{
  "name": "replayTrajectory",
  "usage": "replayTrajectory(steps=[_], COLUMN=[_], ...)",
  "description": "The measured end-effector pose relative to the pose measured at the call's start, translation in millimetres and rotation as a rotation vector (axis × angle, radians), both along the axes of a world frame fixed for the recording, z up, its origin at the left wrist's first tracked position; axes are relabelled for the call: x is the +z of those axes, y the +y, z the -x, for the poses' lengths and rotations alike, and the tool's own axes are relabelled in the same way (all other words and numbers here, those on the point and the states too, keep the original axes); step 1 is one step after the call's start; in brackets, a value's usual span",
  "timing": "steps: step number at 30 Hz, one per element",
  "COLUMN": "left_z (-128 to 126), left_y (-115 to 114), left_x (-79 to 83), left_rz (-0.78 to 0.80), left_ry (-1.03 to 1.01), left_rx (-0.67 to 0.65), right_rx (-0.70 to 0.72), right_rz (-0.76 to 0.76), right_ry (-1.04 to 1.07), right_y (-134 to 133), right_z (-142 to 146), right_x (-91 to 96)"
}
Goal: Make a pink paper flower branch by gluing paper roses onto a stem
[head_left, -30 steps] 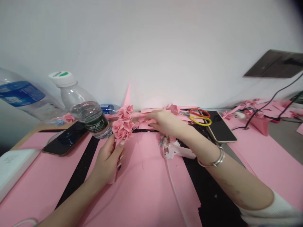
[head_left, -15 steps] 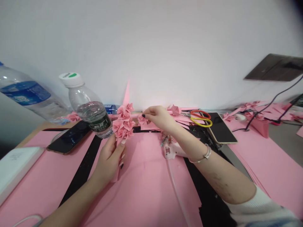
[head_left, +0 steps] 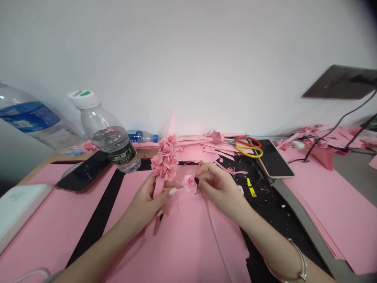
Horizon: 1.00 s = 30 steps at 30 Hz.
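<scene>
A: State of the hands?
B: Left hand [head_left: 147, 198] is closed round the paper stem of the rose cluster [head_left: 165, 162], held upright over mid-counter, toward the back edge. Right hand [head_left: 224, 189] pinches a single paper rose [head_left: 190, 183] between thumb and forefinger. It sits just right of the cluster's base; can't tell if they touch.
A: How to do the join well?
B: My read: hold the stem hand steady and bring the single paper rose base-first into a gap. Pinch it lightly so the petals don't crush.
A: Counts?
B: Cluster: five or six roses; overlap blocks an exact count. Loose rose in hand: one. Water bottles [head_left: 106, 133]: three at the back-left edge, one lying down. Phones [head_left: 82, 175]: two, one left, one right beside the scissors [head_left: 249, 146], one pair. Pink paper sheets [head_left: 182, 243] cover most of the counter [head_left: 38, 163].
</scene>
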<state>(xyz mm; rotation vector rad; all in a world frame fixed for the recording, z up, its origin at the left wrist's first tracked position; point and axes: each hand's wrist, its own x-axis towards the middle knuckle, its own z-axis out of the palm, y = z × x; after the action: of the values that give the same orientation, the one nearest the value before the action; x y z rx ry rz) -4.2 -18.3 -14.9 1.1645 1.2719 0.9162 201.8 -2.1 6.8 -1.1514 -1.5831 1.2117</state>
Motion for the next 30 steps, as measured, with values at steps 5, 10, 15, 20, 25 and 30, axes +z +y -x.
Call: replayTrajectory(steps=[5, 10, 15, 20, 25, 30], left_z=[-5.6, -5.4, -2.8, -2.9, -4.6, -0.1], left_y=[-3.7, -3.2, -1.5, -1.7, -1.6, 0.5], left_x=[-0.5, -2.7, -4.4, -3.2, -1.2, -3.9], left_rz=[0.040, 0.070, 0.056, 0.022, -0.005, 0.020], left_ry=[0.022, 0.007, 0.002, 0.030, 0.037, -0.003], left_rx=[-0.023, -0.022, -0.018, -0.031, -0.042, -0.060], right_rx=[-0.003, 0.023, 0.059, -0.005, 0.002, -0.014], right_rz=[-0.116, -0.193, -0.459, -0.636, -0.720, -0.786], right_ry=[-0.083, -0.136, -0.230, -0.319, -0.353, -0.401], right_y=[-8.7, -12.2, -13.2, -14.5, -16.3, -15.1], right_z=[6.5, 5.8, 3.6, 3.3, 2.8, 0.0], right_x=[-12.9, -19.0, -17.4, -22.9, -23.3, -17.6])
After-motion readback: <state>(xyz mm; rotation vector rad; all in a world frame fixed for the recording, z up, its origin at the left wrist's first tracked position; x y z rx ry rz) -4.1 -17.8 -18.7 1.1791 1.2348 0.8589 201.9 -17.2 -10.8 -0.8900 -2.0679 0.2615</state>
